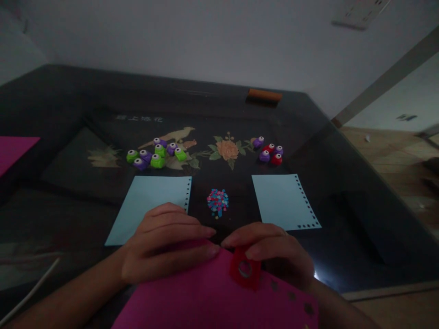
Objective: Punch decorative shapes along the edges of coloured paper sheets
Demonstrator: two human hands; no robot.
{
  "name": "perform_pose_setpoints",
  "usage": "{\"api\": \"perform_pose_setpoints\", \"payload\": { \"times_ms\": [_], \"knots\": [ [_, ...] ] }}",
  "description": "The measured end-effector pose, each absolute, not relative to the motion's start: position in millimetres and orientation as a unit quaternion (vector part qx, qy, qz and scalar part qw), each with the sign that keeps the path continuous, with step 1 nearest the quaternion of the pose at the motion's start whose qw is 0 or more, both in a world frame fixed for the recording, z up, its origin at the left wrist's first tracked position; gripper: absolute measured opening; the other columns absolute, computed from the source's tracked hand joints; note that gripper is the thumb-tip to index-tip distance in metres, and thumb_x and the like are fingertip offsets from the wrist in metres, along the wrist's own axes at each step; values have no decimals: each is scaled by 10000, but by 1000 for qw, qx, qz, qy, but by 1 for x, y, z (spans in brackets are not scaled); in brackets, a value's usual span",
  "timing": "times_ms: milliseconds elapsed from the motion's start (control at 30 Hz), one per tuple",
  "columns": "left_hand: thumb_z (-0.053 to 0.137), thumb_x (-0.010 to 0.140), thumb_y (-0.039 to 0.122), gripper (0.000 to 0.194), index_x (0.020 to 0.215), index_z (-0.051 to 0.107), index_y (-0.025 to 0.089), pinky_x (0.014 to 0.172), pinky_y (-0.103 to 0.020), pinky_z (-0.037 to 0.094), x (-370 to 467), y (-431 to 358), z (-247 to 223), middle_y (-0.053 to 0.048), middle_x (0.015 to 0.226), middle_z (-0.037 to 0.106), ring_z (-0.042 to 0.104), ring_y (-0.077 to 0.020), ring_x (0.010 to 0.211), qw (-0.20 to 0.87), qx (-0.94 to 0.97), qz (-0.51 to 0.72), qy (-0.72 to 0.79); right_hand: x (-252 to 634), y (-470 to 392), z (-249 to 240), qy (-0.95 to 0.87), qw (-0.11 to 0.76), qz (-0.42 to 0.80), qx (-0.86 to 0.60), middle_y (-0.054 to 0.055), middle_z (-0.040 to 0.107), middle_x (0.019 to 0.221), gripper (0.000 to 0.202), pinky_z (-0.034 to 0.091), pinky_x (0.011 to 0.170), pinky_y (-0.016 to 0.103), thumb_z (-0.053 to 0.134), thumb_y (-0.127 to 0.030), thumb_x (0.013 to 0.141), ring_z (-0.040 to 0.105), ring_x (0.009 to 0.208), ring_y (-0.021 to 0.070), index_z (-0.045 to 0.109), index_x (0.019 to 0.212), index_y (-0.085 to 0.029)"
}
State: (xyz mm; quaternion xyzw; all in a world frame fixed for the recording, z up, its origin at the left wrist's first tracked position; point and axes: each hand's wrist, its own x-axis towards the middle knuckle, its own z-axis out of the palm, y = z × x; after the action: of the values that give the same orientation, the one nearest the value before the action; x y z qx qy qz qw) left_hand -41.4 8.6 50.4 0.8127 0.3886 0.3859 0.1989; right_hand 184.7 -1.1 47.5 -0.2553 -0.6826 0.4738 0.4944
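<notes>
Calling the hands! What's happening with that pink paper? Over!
Left hand holding pink paper by its far edge. Right hand gripping red craft punch at the paper's edge. Confetti pile just beyond the hands; nothing seen blocking the punch.

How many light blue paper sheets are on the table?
2: the left sheet, partly hidden by the left hand, and the right sheet, just beyond the right hand. Any stacked beneath would be hidden.

Pink ppr (206,299), holes along edge, red punch (244,270) over edge
</notes>
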Motion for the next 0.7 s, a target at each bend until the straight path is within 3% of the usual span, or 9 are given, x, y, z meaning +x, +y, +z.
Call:
{"api": "perform_pose_setpoints", "payload": {
  "times_ms": [100, 200, 400, 700],
  "knots": [
    [464, 909, 417, 245, 915, 704, 365, 770, -375, 565, -46, 12, 49, -19, 827, 741, 692, -201, 777, 190, 830, 372, 369, 186, -4, 48, -689, 472, 480, -268, 53, 698, 1088, 278, 565, 748, 334, 608, -294, 851, 677, 944, 215, 630, 1124, -337],
    [474, 921, 321, 226, 977, 684, 385, 773, -350, 569, -50, 16, 49, -3, 864, 740, 693, -181, 800, 153, 852, 383, 323, 185, -5, 49, -705, 481, 460, -245, 57, 672, 1145, 339, 554, 800, 317, 557, -221, 885, 651, 1013, 191, 572, 1205, -334],
    [529, 893, 173, 252, 1055, 654, 320, 764, -322, 575, -55, 25, 51, -3, 931, 738, 687, -164, 834, 98, 895, 365, 237, 182, -2, 50, -718, 519, 427, -182, 130, 662, 1134, 273, 542, 844, 305, 535, -203, 900, 639, 1037, 183, 578, 1168, -178],
    [524, 892, 171, 260, 1060, 654, 320, 745, -314, 576, -56, 27, 48, 0, 926, 740, 687, -166, 826, 78, 902, 363, 222, 184, 1, 44, -744, 521, 392, -146, 139, 639, 1156, 271, 551, 840, 321, 524, -212, 906, 621, 1071, 200, 546, 1173, -169]
  ]
}}
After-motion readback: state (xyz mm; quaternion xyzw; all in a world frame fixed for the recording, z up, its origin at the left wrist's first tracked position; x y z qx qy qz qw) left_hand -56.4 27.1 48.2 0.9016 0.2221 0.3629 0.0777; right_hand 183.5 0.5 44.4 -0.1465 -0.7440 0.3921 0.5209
